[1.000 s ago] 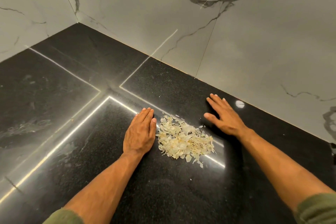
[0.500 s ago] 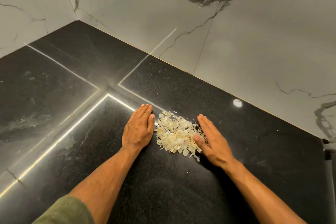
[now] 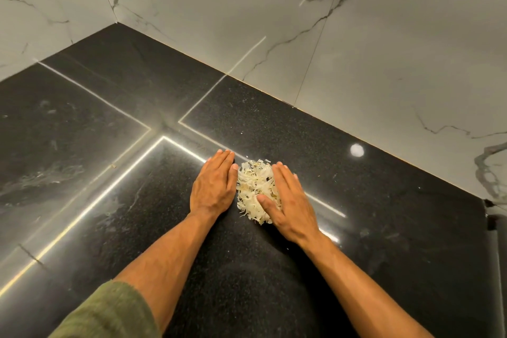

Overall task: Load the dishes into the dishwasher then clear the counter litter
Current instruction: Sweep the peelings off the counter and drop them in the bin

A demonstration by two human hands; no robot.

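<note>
A: Where's the litter?

B: Heaped in a pale pile of peelings (image 3: pixel 256 191) on the black counter (image 3: pixel 384 214), just past centre toward one o'clock, squeezed between both hands.

A: Hands?

B: Left hand (image 3: pixel 214 184) flat, fingers straight, touching the pile's nine o'clock edge. Right hand (image 3: pixel 290 200) flat too, pressing at three o'clock, thumb lying over the flakes. Nothing gripped.

A: Long axis?

B: Running roughly twelve to six, along the palms. Both hands equally near; right overlapping slightly more. Likely next: scooping up from both sides. A few stray flecks at six o'clock.

A: Any writing?

B: None readable. Only marble wall (image 3: pixel 356 63) at twelve.
</note>
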